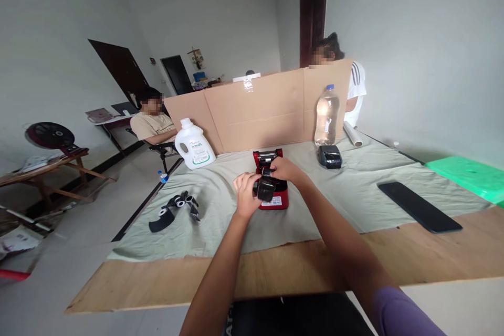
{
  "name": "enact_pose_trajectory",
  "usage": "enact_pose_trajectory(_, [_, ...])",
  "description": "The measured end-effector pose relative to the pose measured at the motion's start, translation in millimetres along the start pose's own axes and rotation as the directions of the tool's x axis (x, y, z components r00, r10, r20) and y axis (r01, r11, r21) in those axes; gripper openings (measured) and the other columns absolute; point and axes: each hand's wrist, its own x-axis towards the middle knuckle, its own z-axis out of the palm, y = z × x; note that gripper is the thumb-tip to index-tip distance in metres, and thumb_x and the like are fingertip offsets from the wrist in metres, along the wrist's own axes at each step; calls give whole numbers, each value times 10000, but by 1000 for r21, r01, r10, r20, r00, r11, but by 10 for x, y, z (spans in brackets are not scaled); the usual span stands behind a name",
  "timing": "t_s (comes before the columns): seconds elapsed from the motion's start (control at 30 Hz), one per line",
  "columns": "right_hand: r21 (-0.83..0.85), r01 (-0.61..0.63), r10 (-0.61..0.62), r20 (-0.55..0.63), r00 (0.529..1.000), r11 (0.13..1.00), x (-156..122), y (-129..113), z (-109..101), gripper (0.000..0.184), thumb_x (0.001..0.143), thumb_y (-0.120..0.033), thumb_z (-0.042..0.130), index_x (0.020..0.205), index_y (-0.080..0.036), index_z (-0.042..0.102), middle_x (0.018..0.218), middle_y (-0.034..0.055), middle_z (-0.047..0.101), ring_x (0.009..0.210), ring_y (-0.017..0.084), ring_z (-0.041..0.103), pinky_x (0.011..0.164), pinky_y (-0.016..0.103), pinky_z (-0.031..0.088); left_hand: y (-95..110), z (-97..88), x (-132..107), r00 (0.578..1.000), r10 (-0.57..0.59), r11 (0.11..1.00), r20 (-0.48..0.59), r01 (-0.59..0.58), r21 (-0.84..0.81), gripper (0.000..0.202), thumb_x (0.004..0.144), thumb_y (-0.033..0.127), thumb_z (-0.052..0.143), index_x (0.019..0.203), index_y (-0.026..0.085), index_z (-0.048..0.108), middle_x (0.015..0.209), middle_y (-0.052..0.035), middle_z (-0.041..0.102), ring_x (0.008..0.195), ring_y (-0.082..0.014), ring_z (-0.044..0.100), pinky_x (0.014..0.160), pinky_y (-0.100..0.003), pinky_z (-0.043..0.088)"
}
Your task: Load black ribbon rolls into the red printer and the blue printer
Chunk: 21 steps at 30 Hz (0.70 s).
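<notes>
Near the middle of the cloth stands a small red machine (284, 201), its lid raised at the back and a metal roller showing; it looks like a label printer. Over its front I hold a glossy dark roll of ribbon (266, 189). My left hand (246, 193) is closed around the roll's left side. At its upper right, my right hand (284, 169) pinches what looks like a smaller part of the same ribbon. My fingers hide some of the roll and the machine's inside.
Loose black ribbon pieces with white cores (170, 215) lie left. Behind stand a white jug (195, 146), a cardboard screen (260, 115) and a water bottle (326, 118). A black device (329, 157) and a dark flat slab (419, 206) lie right. Two people sit beyond.
</notes>
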Motion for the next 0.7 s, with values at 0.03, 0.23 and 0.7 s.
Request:
enact_pose_trajectory(0.03, [-29,-21,21,-3,1000,999,5,37,7,84,716,-98,690,750,-143,752,812,105,741,818,236,662,687,273,401,5,-4,7,1000,-5,1000,-5,5,2,295,817,274,647,1111,254,646,1082,-79,676,1101,-289,565,997,-458,374])
enact_pose_trajectory(0.23, [-165,-86,89,8,996,983,53,1,114,310,777,-115,674,1076,-142,750,1148,162,728,1082,286,638,886,319,434,-27,-8,35,991,-78,997,-107,76,-22,174,834,244,625,1003,247,668,1008,-62,673,1029,-263,577,957,-423,380])
enact_pose_trajectory(0.7, [-302,-147,190,119,974,942,215,-91,257,205,772,-166,701,957,-164,789,1109,215,715,1237,371,515,1028,503,309,-42,-9,22,979,-72,948,189,126,-293,476,745,101,478,1163,259,643,1094,-48,679,1084,-236,595,993,-371,440])
